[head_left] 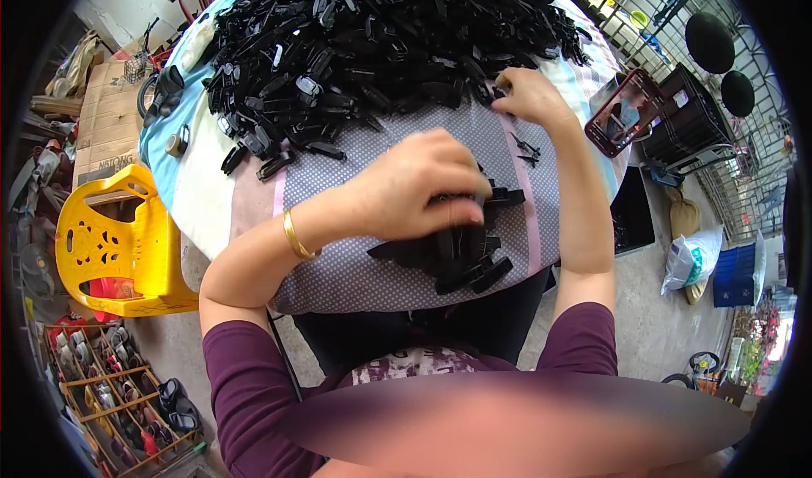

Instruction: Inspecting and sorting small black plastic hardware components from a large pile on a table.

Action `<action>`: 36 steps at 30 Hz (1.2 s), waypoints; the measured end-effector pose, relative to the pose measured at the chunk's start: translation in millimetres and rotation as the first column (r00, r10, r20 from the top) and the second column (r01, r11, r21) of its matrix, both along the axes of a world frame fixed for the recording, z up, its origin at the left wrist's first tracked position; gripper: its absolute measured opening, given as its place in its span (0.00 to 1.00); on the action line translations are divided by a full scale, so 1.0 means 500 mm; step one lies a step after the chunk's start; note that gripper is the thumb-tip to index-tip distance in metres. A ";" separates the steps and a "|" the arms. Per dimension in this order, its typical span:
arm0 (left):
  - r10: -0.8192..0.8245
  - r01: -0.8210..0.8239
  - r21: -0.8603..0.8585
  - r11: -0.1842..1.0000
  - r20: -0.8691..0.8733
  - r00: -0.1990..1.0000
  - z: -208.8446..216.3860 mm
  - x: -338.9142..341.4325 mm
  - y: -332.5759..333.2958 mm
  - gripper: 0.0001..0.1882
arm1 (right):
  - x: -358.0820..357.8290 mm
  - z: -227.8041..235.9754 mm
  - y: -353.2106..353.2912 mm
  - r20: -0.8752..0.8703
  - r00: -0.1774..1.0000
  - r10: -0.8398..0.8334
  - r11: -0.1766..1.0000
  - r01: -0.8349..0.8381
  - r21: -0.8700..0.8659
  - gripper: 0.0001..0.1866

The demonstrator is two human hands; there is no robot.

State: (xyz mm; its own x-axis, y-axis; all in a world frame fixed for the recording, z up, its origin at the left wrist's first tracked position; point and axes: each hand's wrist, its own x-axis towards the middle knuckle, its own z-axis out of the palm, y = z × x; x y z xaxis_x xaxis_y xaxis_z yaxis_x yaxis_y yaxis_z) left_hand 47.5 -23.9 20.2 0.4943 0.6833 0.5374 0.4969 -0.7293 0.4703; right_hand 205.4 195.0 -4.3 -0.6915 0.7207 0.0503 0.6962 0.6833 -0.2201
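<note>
A large heap of glossy black plastic pieces (338,38), long and clip-like, covers the far half of the cloth-covered table. Close to my body lies a smaller cluster of black plastic pieces (474,271). My left hand (427,182), with a gold bangle (296,234) on its wrist, curls over this cluster, its fingers closed round a black piece partly hidden beneath them. At the heap's right edge my right hand (534,97) has thumb and forefinger bent together by the black pieces; what is between them is hard to see. Small thin black parts (526,148) lie below it.
A phone (624,112) stands at the table's right edge. Left of the table are a yellow plastic chair (118,241), a cardboard sheet (106,123) and a shoe rack (110,393). On the right are a wire grille (744,156), a white bag (689,258) and a blue crate (736,275).
</note>
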 end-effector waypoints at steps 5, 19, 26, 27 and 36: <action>0.385 -0.363 -0.165 0.917 0.134 0.913 -0.023 -0.044 0.037 0.06 | -0.031 -0.007 -0.025 -0.191 0.981 -0.045 0.999 0.043 -0.016 0.25; 0.574 -0.332 0.646 0.687 -0.203 0.793 -0.042 -0.046 0.069 0.21 | -0.050 0.047 -0.123 -0.592 0.802 -0.076 0.620 -0.428 -0.658 0.11; 0.463 -0.466 0.380 0.799 0.107 0.880 -0.042 -0.077 0.066 0.19 | -0.061 0.048 -0.150 -0.629 0.772 -0.089 0.537 -0.494 -0.683 0.17; 0.468 -0.522 0.218 0.825 0.256 0.846 -0.044 -0.073 0.071 0.19 | -0.063 0.052 -0.157 -0.586 0.806 -0.082 0.629 -0.415 -0.658 0.19; 0.485 -0.115 -0.504 0.856 0.707 0.514 -0.049 -0.082 0.075 0.18 | -0.069 0.041 -0.168 -0.791 0.590 -0.164 0.456 -0.666 -0.591 0.18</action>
State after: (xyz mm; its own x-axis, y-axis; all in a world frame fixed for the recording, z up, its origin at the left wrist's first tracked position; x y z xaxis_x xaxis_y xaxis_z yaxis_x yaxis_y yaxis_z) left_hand 6.7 13.7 -4.4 -0.2810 0.9205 0.2716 -0.0610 -0.2996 0.9521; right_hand 170.8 111.2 16.4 -0.8644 0.4860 0.1291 -0.1450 0.0049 -0.9894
